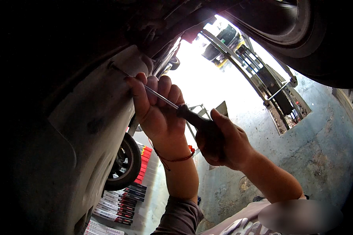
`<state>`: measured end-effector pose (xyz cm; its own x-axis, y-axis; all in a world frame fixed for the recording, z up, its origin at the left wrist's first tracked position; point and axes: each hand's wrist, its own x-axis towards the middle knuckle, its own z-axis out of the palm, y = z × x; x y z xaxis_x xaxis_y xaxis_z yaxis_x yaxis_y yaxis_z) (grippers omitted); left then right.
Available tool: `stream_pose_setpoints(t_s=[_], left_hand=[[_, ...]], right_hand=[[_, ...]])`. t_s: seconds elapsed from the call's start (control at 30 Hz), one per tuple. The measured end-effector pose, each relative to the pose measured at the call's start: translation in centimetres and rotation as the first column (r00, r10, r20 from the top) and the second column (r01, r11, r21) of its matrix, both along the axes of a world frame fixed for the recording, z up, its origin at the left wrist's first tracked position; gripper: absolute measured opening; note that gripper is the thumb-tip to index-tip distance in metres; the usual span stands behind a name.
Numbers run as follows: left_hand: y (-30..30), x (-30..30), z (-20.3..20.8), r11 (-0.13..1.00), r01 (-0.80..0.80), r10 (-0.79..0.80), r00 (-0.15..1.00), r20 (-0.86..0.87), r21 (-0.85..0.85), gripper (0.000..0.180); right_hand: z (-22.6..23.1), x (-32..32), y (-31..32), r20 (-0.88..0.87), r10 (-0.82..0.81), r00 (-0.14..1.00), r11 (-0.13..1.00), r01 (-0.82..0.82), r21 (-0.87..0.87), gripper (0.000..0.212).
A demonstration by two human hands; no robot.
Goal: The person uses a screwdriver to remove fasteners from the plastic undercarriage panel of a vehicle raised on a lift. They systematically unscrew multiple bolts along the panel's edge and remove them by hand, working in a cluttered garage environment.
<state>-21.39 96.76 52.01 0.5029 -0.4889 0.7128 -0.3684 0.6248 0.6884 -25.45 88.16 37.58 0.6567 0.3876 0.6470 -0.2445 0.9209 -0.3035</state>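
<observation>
A screwdriver (pixel 161 96) with a long metal shaft and a black handle slants up to the left across the middle. My right hand (pixel 223 143) is closed around its handle. Farther up, my left hand (pixel 159 103) steadies the shaft between thumb and curled fingers; a red cord bracelet (pixel 172 159) circles that wrist. The far end of the shaft meets a small dark spot near the upper edge of a grey vehicle panel (pixel 94 94). Whether the tip sits in a fastener there, I cannot tell.
Dark vehicle underside hangs overhead, with a tyre (pixel 294 39) at upper right. Below the panel lie a wheel (pixel 125 162) and stacked long boxes (pixel 115 205). A metal frame (pixel 262 74) stands over a floor recess, and the blue-grey floor (pixel 313 152) is stained.
</observation>
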Motion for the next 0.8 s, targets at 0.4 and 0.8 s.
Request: stream_pose_setpoints(t_s=[0.4,0.8], left_hand=[[0.1,0.2,0.2,1.000,-0.004,0.004,1.000,-0.002,0.029,0.024],[-0.5,-0.6,0.1,0.999,-0.053,0.052,0.998,-0.035,-0.011,0.027]], right_hand=[[-0.2,0.0,0.4,0.039,-0.506,0.862,0.861,0.507,-0.031,0.025],[0.1,1.7,-1.4,0.153,-0.203,0.967,0.979,0.204,0.012,0.030]])
